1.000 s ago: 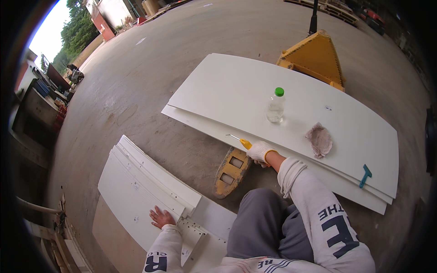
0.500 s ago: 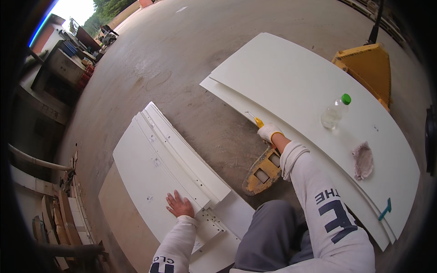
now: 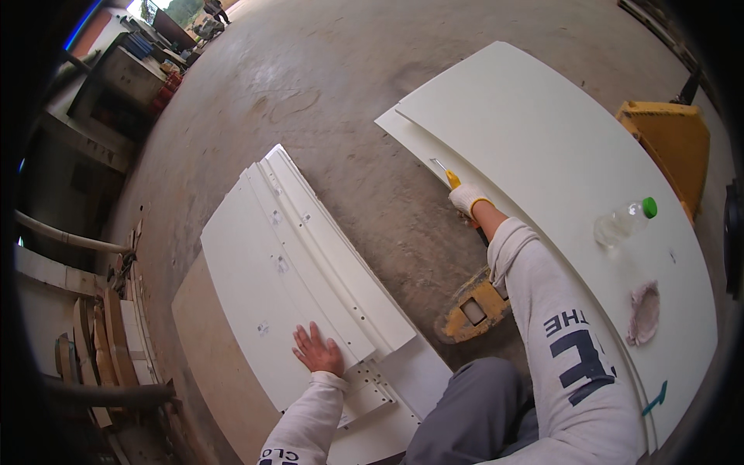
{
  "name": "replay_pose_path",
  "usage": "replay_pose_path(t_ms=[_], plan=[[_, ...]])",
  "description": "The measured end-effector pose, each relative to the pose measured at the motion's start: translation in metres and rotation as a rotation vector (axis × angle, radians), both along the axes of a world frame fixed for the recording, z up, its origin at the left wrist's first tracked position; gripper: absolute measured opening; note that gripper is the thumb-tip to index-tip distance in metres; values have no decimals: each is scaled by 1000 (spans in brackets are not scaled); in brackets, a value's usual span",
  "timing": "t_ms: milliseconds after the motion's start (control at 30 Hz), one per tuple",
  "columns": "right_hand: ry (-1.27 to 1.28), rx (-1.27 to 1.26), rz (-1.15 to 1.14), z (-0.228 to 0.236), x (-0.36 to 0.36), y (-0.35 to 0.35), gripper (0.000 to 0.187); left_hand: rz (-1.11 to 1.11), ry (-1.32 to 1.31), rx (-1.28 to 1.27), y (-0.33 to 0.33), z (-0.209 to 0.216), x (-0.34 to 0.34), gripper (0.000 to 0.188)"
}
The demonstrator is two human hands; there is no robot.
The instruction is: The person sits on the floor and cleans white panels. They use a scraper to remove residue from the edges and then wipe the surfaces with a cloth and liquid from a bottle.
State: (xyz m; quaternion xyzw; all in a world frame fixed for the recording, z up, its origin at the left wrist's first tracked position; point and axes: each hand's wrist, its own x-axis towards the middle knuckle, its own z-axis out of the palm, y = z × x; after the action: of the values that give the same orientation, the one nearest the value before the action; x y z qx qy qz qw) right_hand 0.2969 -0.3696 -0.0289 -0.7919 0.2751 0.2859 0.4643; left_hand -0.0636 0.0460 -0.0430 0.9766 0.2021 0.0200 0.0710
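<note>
My left hand (image 3: 319,352) is bare, its fingers spread flat on the upper white panel (image 3: 252,256) of a stack on the left. In my right hand (image 3: 470,199), which wears a pale knitted work glove, is a yellow-handled hand tool (image 3: 453,179) with a thin, bent metal tip. The tool's tip is over the near long edge of the other white panel stack (image 3: 511,124) on the right; whether it touches is unclear. On that stack lie a clear bottle (image 3: 620,225) with a green cap, a crumpled pinkish cloth (image 3: 643,312) and a small teal tool (image 3: 656,397).
Under the right stack shows a worn yellow pallet-truck fork (image 3: 469,310), with its yellow body (image 3: 670,147) beyond. A brown board (image 3: 205,341) lies beneath the left stack. Wooden offcuts (image 3: 116,333) and pipes line the left wall. A person (image 3: 215,11) is far off on the concrete floor.
The whole view has shifted, so the panels sit further right in it. My right hand with the tool has moved slightly toward the stack's far end. The left hand stays on its panel.
</note>
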Motion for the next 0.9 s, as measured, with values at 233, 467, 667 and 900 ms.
replay_pose_path(t_ms=[233, 467, 667, 900], plan=[[15, 22, 39, 5, -23, -2, 26, 36, -8, 12, 4, 6, -3, 73], [0, -27, 51, 9, -11, 9, 22, 43, -7, 5, 2, 5, 0, 73], [-22, -127, 106, 4, -10, -5, 35, 45, 15, -12, -7, 8, 4, 71], [-53, -324, 246, 52, -53, -44, 33, 46, 15, -2, -9, 6, 4, 71]])
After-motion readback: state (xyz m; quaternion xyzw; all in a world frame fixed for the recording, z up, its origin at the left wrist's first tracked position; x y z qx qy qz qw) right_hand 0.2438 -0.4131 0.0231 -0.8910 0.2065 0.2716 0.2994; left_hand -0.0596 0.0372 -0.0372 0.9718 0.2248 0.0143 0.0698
